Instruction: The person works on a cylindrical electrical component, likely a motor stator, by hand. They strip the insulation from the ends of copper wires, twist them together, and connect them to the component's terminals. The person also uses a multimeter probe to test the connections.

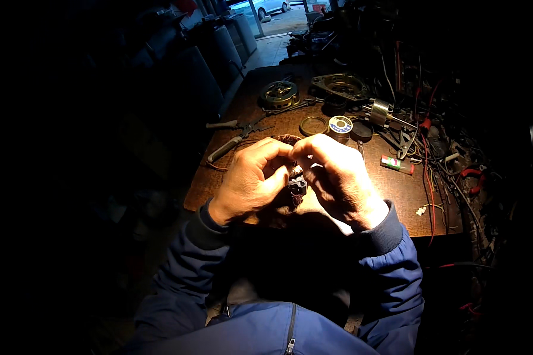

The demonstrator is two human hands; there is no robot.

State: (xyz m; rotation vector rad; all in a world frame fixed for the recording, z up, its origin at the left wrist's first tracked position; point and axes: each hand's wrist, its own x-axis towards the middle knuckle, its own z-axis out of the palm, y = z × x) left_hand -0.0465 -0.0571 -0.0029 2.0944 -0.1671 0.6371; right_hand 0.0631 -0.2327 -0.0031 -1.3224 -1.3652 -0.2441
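Note:
Both my hands meet over the near part of a wooden bench, fingertips almost touching. My left hand point(249, 177) is closed, thumb and fingers pinched together. Opposite it, my right hand point(344, 177) curls with its fingers bent inward. Between them is a dark part with copper-coloured wire point(298, 185), which both hands seem to grip. Its lower end, a black block, shows below the fingertips, and a bit of copper-coloured winding peeks out above them. The fingers and deep shadow hide the rest, so its exact kind cannot be told.
Pliers point(226, 151) lie left of my hands. Beyond sit a brass-coloured round housing point(279, 94), a flanged metal cover point(343, 87), a round tin point(340, 125) and a metal rotor with a shaft point(381, 111). At right are a red-and-green cylinder point(397, 164) and tangled wires point(430, 183).

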